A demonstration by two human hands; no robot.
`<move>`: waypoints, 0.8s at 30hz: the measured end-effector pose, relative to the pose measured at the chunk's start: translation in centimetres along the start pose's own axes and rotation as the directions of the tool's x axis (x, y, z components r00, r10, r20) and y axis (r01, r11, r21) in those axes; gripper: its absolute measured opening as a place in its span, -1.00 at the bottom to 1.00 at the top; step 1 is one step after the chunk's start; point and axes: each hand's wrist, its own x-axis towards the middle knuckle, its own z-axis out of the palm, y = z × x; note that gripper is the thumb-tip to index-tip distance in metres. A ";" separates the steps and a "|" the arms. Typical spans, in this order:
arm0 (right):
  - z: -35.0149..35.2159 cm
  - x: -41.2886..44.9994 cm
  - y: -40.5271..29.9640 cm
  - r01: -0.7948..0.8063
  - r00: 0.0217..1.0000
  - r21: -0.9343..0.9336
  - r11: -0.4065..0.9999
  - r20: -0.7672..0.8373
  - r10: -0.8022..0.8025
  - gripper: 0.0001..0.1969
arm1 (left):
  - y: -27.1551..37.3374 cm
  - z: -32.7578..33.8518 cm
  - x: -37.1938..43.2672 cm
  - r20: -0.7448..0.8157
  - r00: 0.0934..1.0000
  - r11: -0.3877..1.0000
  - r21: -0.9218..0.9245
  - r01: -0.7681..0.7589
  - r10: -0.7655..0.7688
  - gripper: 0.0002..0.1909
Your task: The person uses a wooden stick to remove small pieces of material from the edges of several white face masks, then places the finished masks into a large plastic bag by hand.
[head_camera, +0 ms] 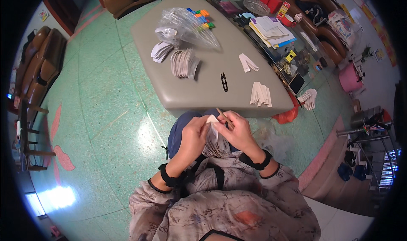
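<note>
Above my lap, my left hand (193, 133) pinches a small white fabric piece (212, 119) at its tip. My right hand (237, 130) holds a thin brown stick (225, 117), and its thumb meets the same piece. Below them, a bundle of pale strips (217, 145) rests in my lap, partly covered by the hands. In front, black thread snips (224, 82) lie on a grey padded bench (210, 98). A fanned stack of pale fabric pieces (183, 64) stands to their left, and two groups of strips, one nearer (260, 94) and one farther (248, 63), lie to their right.
A clear plastic bag (190, 28) and toy bricks (202, 16) sit at the bench's far end, near white pieces (161, 51). A glass table (305, 61) along the right carries papers (270, 31) and a phone (296, 83). A red bag (287, 114) hangs by the bench corner.
</note>
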 end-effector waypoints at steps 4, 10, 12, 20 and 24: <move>0.7 0.6 1.9 -0.239 0.968 0.212 0.948 0.124 0.217 -0.82 | 0.1 0.5 -0.2 -0.096 0.982 0.987 0.041 -0.157 0.160 -0.79; 1.0 -0.2 1.1 -0.084 0.996 0.191 0.978 0.025 0.081 -0.84 | 0.4 0.2 -0.2 -0.230 0.953 0.980 0.041 -0.193 0.197 -0.86; 0.3 -0.3 0.1 -0.060 0.998 0.222 0.973 -0.012 0.065 -0.85 | 0.4 0.2 -0.4 -0.244 0.964 0.992 -0.043 -0.120 0.106 -0.88; -1.1 -1.4 0.8 -0.036 0.998 0.239 0.970 -0.038 0.046 -0.89 | -2.3 -0.5 -0.8 -0.219 0.971 0.993 0.087 -0.075 0.093 -0.84; -0.8 -1.4 1.3 -0.065 0.998 0.232 0.971 0.025 0.061 -0.88 | -0.6 -1.3 -0.4 -0.204 0.947 0.961 -0.070 -0.267 0.249 -0.80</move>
